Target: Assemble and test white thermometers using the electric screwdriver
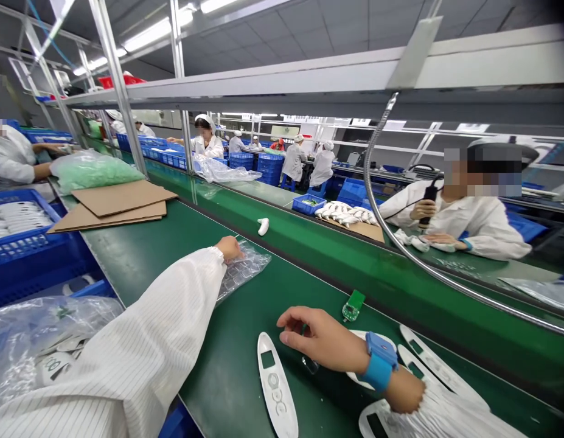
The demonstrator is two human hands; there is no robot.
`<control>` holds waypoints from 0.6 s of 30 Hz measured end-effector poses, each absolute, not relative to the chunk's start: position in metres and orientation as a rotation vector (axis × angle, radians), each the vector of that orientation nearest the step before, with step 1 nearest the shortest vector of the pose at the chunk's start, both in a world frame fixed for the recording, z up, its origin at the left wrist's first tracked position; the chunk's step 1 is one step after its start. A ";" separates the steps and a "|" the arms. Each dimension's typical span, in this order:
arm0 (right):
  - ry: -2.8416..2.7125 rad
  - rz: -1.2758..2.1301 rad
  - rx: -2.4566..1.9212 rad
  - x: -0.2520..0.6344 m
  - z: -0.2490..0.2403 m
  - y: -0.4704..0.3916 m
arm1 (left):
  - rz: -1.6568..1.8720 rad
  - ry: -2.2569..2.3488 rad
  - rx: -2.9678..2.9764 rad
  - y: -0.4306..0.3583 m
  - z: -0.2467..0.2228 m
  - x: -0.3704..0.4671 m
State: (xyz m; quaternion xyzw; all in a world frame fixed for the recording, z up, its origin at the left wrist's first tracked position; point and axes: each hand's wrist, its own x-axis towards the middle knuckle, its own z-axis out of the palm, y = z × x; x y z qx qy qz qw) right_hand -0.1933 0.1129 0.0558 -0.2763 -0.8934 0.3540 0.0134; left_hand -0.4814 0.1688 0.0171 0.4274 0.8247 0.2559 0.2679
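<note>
My left hand point(229, 248) reaches out over the table, fingers curled down onto a clear plastic sheet point(245, 267) with a grid of small pieces. What its fingertips hold, if anything, is hidden. My right hand point(325, 337), with a blue wrist strap, hovers with bent fingers and a gap between thumb and forefinger; nothing shows in it. Below it lies a small shiny clear piece point(310, 365). Just left of that hand is a long white plastic casing point(277, 389) with a window and button openings. A green circuit board point(353, 305) lies beyond the hand.
More white casings point(441, 365) lie around my right forearm. A white curved part point(263, 227) sits on the green conveyor belt point(304, 255). Cardboard sheets point(121, 204) and blue crates point(21, 243) are at left. A flexible metal hose point(377, 207) hangs at right. Co-workers sit across and at left.
</note>
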 end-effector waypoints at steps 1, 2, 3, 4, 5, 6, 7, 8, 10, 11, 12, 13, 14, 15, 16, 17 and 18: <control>-2.787 1.089 -0.860 -0.190 0.056 0.112 | 0.735 2.229 1.156 0.168 0.018 -0.481; -2.788 1.080 -0.863 -0.186 0.056 0.111 | 0.799 2.235 1.158 0.167 0.018 -0.482; -2.786 1.077 -0.870 -0.183 0.056 0.110 | 0.883 2.242 1.161 0.166 0.019 -0.482; -2.778 1.080 -0.883 -0.179 0.056 0.109 | 0.986 2.246 1.163 0.164 0.020 -0.483; -2.771 1.086 -0.896 -0.176 0.056 0.108 | 1.107 2.245 1.164 0.162 0.022 -0.483; -2.766 1.087 -0.904 -0.173 0.056 0.107 | 1.233 2.231 1.164 0.159 0.025 -0.482; -2.764 1.086 -0.911 -0.169 0.055 0.105 | 1.360 2.202 1.162 0.156 0.030 -0.481; -2.765 1.083 -0.916 -0.166 0.055 0.102 | 1.476 2.157 1.160 0.151 0.036 -0.479; -2.770 1.075 -0.927 -0.160 0.053 0.093 | 1.647 2.019 1.155 0.136 0.052 -0.470; -2.772 1.073 -0.936 -0.157 0.051 0.087 | 1.694 1.938 1.156 0.126 0.061 -0.463; -2.775 1.070 -0.950 -0.155 0.049 0.079 | 1.711 1.856 1.163 0.115 0.069 -0.454; -2.785 1.064 -0.959 -0.153 0.046 0.072 | 1.714 1.768 1.171 0.102 0.078 -0.444; -2.806 1.049 -0.949 -0.151 0.044 0.063 | 1.708 1.681 1.180 0.087 0.085 -0.433; -2.840 1.013 -0.921 -0.149 0.041 0.055 | 1.698 1.576 1.174 0.072 0.091 -0.422; -2.899 0.928 -0.872 -0.148 0.039 0.047 | 1.706 1.388 1.080 0.056 0.095 -0.409; -2.969 0.801 -0.808 -0.147 0.037 0.040 | 1.708 1.261 0.979 0.040 0.096 -0.397; -3.034 0.655 -0.742 -0.147 0.035 0.034 | 1.702 1.172 0.898 0.024 0.096 -0.386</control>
